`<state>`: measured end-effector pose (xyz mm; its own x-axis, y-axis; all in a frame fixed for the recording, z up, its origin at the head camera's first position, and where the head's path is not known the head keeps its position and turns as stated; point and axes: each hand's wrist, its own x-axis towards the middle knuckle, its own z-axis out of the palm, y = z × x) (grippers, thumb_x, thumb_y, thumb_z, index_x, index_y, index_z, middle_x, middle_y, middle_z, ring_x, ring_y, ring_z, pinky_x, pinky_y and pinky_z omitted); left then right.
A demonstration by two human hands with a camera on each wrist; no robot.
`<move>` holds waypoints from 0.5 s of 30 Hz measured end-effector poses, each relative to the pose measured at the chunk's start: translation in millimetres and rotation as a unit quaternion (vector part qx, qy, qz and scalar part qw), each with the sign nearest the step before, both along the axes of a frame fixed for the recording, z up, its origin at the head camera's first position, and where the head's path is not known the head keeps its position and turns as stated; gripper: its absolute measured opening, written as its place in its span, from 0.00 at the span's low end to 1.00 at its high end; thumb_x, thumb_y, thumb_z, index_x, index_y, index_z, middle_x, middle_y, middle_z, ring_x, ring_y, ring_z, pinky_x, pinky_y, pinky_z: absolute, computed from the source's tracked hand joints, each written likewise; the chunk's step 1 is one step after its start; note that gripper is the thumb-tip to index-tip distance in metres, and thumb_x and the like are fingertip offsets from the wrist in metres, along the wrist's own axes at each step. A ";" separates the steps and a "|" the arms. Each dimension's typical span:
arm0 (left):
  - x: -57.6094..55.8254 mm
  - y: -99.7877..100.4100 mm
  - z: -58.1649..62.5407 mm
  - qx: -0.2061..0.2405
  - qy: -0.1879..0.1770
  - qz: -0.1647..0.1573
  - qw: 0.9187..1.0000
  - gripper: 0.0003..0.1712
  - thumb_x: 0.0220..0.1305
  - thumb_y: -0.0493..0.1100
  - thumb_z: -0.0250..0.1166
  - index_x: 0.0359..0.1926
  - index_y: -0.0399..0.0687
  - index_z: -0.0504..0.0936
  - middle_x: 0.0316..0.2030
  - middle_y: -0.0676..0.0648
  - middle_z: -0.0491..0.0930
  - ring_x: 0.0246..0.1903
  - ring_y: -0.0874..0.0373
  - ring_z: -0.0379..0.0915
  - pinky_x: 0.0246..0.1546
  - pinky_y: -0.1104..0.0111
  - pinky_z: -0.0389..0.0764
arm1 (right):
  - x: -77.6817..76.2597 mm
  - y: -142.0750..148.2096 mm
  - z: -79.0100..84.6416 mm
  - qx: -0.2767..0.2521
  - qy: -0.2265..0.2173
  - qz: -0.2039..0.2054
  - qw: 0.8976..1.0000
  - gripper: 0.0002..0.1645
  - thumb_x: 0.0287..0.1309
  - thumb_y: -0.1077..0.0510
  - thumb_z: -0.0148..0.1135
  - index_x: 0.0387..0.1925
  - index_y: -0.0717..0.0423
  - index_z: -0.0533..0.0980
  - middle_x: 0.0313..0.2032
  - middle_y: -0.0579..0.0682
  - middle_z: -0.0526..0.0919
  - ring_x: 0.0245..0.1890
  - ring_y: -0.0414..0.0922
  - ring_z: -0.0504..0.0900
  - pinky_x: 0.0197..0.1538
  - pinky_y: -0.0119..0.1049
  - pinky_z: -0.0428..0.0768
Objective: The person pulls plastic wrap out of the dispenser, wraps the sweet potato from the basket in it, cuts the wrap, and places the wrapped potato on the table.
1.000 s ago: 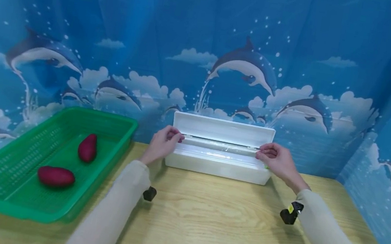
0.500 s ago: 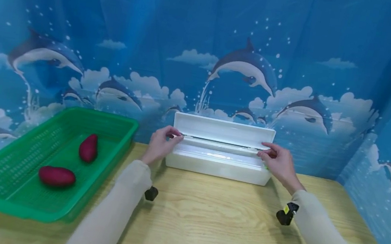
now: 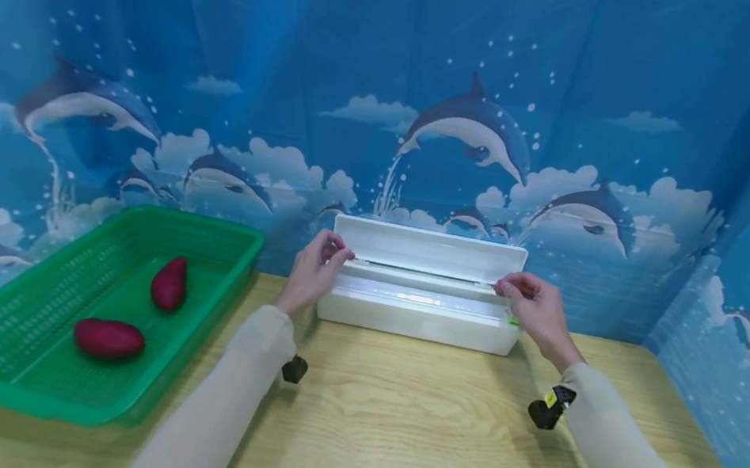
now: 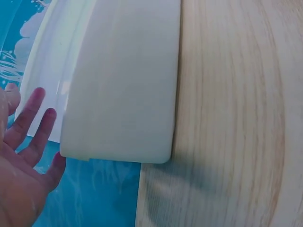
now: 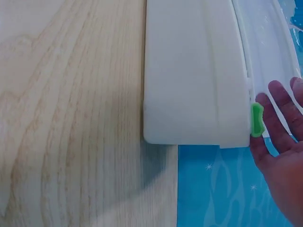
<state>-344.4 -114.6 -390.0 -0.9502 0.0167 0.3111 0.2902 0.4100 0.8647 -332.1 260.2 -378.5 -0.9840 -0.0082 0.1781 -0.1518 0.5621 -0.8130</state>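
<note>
A long white cling film dispenser (image 3: 415,326) sits at the table's back edge, its lid (image 3: 426,251) raised toward the curtain. A green slider (image 5: 257,120) shows at its right end. My left hand (image 3: 314,273) is at the left end, thumb and forefinger pinched together by the lid hinge. At the right end, my right hand (image 3: 537,313) pinches in the same way. Clear cling film between the fingertips is barely visible, only as a faint shine over the opening. In both wrist views the remaining fingers are spread beside the box ends; the pinching tips are mostly cut off.
A green plastic basket (image 3: 66,408) stands on the left, holding one sweet potato (image 3: 108,339) and another sweet potato (image 3: 170,283). A wood-grain table (image 3: 391,428) lies in front of the dispenser. The dolphin-print curtain (image 3: 345,38) hangs close behind it.
My right thumb and forefinger, parted half a second ago, have come together. The left hand has risen slightly, its fingers bending more upward. Dispenser and basket stay in place.
</note>
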 end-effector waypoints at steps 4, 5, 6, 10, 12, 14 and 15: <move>0.7 0.5 3.6 0.024 0.009 -0.013 1.000 0.08 0.79 0.47 0.55 0.50 0.49 0.72 0.48 0.44 0.87 0.51 0.48 0.82 0.54 0.55 0.79 | 0.9 -1.8 4.1 -0.051 -0.002 0.009 0.999 0.23 0.79 0.48 0.49 0.58 0.62 0.74 0.53 0.60 0.85 0.49 0.40 0.87 0.54 0.31 0.81; 0.9 0.6 4.8 0.030 0.010 -0.019 0.999 0.09 0.79 0.47 0.55 0.51 0.49 0.71 0.48 0.44 0.86 0.51 0.48 0.83 0.55 0.54 0.79 | 0.8 -2.2 5.2 -0.064 -0.002 0.010 0.998 0.23 0.79 0.48 0.49 0.59 0.63 0.74 0.52 0.59 0.85 0.47 0.38 0.87 0.55 0.31 0.81; 1.0 0.8 6.1 0.033 0.011 -0.025 0.999 0.09 0.79 0.48 0.54 0.51 0.49 0.71 0.48 0.43 0.86 0.51 0.48 0.83 0.56 0.53 0.80 | 0.8 -2.5 6.5 -0.076 -0.003 0.009 0.997 0.23 0.79 0.49 0.48 0.59 0.63 0.73 0.51 0.56 0.85 0.46 0.36 0.86 0.55 0.31 0.81; 1.0 1.1 11.0 0.037 0.016 -0.045 0.998 0.10 0.80 0.48 0.52 0.53 0.48 0.69 0.48 0.42 0.84 0.50 0.49 0.83 0.58 0.52 0.80 | 0.0 -4.2 10.9 -0.113 -0.003 0.003 0.994 0.23 0.79 0.50 0.48 0.60 0.64 0.71 0.43 0.43 0.86 0.43 0.34 0.85 0.53 0.30 0.83; 0.5 1.3 13.2 0.037 0.017 -0.052 0.998 0.10 0.81 0.48 0.51 0.53 0.47 0.68 0.47 0.41 0.83 0.49 0.49 0.83 0.59 0.53 0.81 | -0.3 -4.8 13.0 -0.130 -0.004 0.002 0.992 0.23 0.79 0.50 0.48 0.61 0.64 0.70 0.41 0.38 0.85 0.43 0.34 0.85 0.52 0.29 0.83; -0.2 1.1 15.1 0.041 0.018 -0.059 0.997 0.10 0.81 0.47 0.51 0.53 0.47 0.68 0.47 0.40 0.82 0.49 0.48 0.83 0.57 0.53 0.81 | -0.6 -5.6 14.8 -0.147 -0.005 0.004 0.989 0.23 0.79 0.50 0.49 0.61 0.64 0.70 0.39 0.36 0.84 0.43 0.34 0.86 0.51 0.29 0.84; -0.8 1.1 15.9 0.042 0.018 -0.061 0.997 0.10 0.81 0.47 0.50 0.53 0.47 0.68 0.47 0.40 0.82 0.49 0.48 0.83 0.57 0.53 0.81 | -0.8 -6.0 15.6 -0.154 -0.005 0.005 0.988 0.23 0.79 0.50 0.49 0.61 0.64 0.70 0.39 0.36 0.84 0.43 0.34 0.86 0.51 0.29 0.85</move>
